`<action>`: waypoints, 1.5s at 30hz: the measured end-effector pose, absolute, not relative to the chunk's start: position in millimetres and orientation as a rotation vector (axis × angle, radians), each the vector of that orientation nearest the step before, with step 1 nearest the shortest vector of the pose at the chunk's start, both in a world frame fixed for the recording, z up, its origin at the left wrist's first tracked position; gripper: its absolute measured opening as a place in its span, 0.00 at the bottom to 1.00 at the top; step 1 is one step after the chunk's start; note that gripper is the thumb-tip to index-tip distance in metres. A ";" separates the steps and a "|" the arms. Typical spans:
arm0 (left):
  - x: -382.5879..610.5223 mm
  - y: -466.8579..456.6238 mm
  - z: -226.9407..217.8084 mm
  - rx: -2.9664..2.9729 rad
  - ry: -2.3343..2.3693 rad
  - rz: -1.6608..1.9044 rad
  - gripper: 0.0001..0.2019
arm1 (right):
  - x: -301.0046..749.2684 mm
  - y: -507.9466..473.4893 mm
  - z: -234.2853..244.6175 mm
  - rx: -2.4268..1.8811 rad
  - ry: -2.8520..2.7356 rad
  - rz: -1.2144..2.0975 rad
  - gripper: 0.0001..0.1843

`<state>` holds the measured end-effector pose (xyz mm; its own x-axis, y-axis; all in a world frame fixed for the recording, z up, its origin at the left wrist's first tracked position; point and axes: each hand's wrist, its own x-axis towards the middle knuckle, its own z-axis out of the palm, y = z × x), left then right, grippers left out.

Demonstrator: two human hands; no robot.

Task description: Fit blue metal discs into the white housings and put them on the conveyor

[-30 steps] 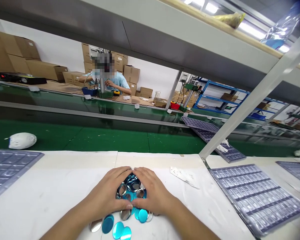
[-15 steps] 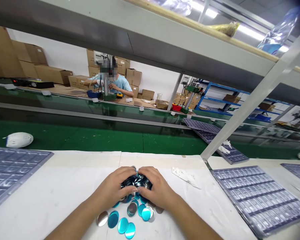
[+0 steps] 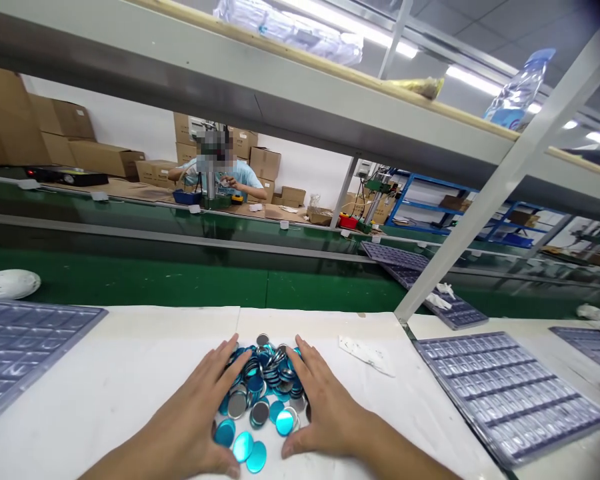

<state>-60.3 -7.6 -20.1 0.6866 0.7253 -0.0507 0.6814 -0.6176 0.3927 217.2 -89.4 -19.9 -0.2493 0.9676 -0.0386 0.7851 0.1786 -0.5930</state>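
A heap of small round discs [image 3: 264, 373], some shiny blue and some silver, lies on the white table covering [image 3: 130, 373]. My left hand [image 3: 200, 400] rests along the heap's left side, fingers stretched out and thumb apart. On the other side, my right hand [image 3: 325, 400] lies against the discs with its fingers spread and thumb pointing toward me. Between the two thumbs several loose blue discs [image 3: 256, 457] lie flat, nearer to me than the heap. Neither hand grips a disc.
Clear plastic compartment trays stand at left [image 3: 25, 347] and right [image 3: 510, 393]. A slanted metal post [image 3: 460, 233] rises right of the heap to an overhead shelf [image 3: 280, 87]. Behind the table runs a green conveyor belt [image 3: 130, 273]; a person [image 3: 245, 177] sits beyond it.
My hands have parted from around the heap and opened, each moving outward and toward me. The heap is now uncovered and looks more spread out. The view has shifted slightly.
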 end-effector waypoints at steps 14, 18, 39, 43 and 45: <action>-36.2 3.5 -11.2 2.392 0.839 0.549 0.31 | 198.6 -63.9 -23.9 -1.294 -2.068 0.529 0.40; -27.9 7.8 -9.6 2.320 0.956 0.647 0.20 | 197.3 -57.7 -24.0 -1.333 -1.984 0.546 0.31; -37.1 2.5 -17.5 2.544 0.884 0.182 0.60 | 184.9 -78.9 -21.2 -1.678 -2.226 0.558 0.69; -31.0 5.1 -19.5 2.547 0.908 0.225 0.55 | 184.5 -79.3 -22.5 -1.719 -2.155 0.598 0.65; -33.1 4.6 -22.4 2.548 0.898 0.277 0.58 | 191.2 -78.8 -20.3 -1.664 -2.148 0.587 0.65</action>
<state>-33.1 4.6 -22.4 0.7711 0.6351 0.0460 0.5509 -0.7016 0.4520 191.2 -78.8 -20.3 -0.2417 0.9699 0.0289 0.8202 0.2201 -0.5280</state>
